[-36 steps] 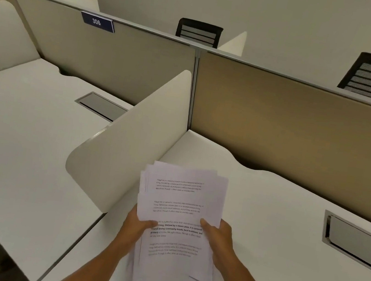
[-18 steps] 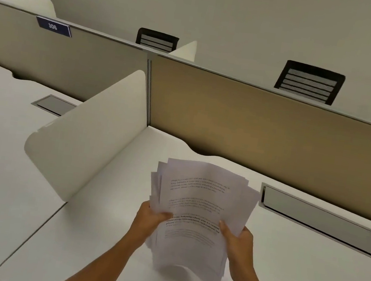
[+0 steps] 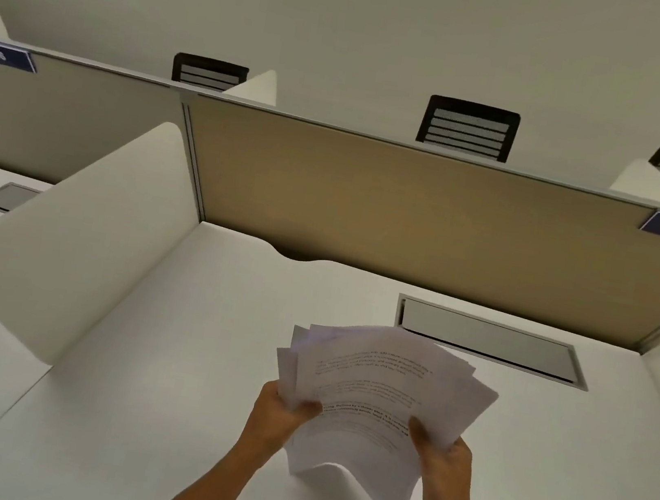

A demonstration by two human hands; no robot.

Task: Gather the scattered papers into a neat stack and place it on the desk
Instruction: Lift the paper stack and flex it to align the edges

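Hands (image 3: 277, 417) (image 3: 446, 460) around fanned papers (image 3: 374, 402)

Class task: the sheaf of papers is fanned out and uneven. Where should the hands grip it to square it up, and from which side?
Judging by the fan, grip the papers at their two long side edges, low down, as the left hand and right hand do now. The top corners splay, so the loose bottom edge could likely be tapped on the desk.
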